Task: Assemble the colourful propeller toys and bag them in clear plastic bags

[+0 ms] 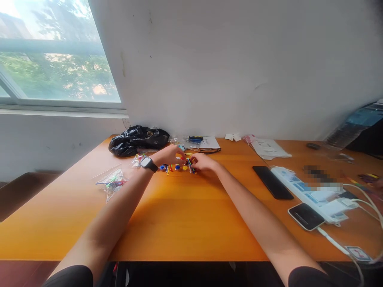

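Note:
My left hand [173,154], with a watch [146,162] at its wrist, reaches over a group of small coloured plastic pieces on the table. Its fingers bend down and inward; what they pinch is too small to name. From the other side my right hand [203,161] closes its fingertips at the right end of the group, beside small dark and white sticks [190,164]. Blue round pieces [177,168], a yellow round piece [185,168] and thin yellow and red sticks [168,169] lie in front of the hands.
Clear bags of coloured parts [113,182] lie left. A black plastic bag [139,140] and a printed sheet [209,142] are near the wall. On the right are a black phone [272,182], a power strip [299,191], a white-edged device [306,217] and cables.

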The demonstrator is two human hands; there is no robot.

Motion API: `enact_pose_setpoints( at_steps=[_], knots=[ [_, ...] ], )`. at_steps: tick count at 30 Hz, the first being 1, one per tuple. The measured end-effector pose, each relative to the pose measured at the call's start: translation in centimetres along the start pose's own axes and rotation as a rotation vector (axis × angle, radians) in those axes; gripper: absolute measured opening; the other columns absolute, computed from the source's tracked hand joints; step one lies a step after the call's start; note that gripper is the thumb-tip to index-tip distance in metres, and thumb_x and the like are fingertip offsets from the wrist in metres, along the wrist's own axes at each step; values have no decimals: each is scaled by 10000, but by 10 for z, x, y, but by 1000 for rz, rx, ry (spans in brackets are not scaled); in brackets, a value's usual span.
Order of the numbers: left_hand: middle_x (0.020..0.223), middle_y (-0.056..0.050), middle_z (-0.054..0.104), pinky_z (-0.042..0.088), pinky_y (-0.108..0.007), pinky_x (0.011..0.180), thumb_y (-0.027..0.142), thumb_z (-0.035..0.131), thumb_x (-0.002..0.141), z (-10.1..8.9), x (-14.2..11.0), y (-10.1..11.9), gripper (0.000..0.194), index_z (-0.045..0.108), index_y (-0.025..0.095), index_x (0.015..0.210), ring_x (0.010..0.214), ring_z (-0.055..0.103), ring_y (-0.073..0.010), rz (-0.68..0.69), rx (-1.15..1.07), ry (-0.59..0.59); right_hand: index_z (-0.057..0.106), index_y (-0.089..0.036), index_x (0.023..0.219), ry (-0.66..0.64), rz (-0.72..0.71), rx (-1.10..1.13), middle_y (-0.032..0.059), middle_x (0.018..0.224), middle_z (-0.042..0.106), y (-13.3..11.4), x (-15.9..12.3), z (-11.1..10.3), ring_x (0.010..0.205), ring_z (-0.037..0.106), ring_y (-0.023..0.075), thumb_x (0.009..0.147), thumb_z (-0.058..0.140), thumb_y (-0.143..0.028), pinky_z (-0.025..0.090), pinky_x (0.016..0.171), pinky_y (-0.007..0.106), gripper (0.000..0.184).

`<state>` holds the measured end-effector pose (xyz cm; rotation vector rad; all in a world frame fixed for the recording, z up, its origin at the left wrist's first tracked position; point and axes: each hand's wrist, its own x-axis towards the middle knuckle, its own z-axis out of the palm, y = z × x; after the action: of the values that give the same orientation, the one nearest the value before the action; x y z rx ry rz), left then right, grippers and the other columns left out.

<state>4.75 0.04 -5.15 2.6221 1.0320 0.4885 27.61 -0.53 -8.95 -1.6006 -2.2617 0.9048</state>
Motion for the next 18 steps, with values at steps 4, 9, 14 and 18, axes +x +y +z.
enact_pose_setpoints(
  at_steps=[4, 9, 14, 18],
  knots=[
    [964, -55, 827, 524, -257, 790, 387, 715, 855, -15, -6, -9, 259, 866, 229, 993, 846, 737, -204, -14, 11, 67, 697, -178, 932, 66, -129, -3, -4, 748, 708, -7, 3, 13, 697, 645, 151, 822, 775, -132, 430, 603, 215, 142],
    [893, -42, 820, 516, -252, 695, 401, 712, 839, -27, -16, -22, 292, 859, 220, 1014, 767, 725, -197, -117, -1, 31, 693, -162, 910, 104, -170, -7, -5, 780, 682, -8, 7, 23, 702, 597, 133, 832, 743, -123, 399, 613, 217, 100],
    [928, -52, 823, 541, -235, 697, 424, 718, 813, -42, -25, -29, 311, 843, 205, 994, 808, 745, -206, -214, -44, 14, 687, -150, 882, 125, -196, 2, 8, 795, 679, -13, 6, 30, 718, 591, 136, 840, 739, -137, 389, 614, 220, 68],
    [932, -44, 818, 545, -229, 689, 432, 727, 794, -61, -40, -43, 303, 841, 222, 980, 776, 724, -197, -329, 55, 33, 705, -137, 959, 120, -209, 27, 27, 834, 694, -19, 4, 33, 738, 612, 139, 884, 732, -187, 418, 636, 218, 94]
  ],
)
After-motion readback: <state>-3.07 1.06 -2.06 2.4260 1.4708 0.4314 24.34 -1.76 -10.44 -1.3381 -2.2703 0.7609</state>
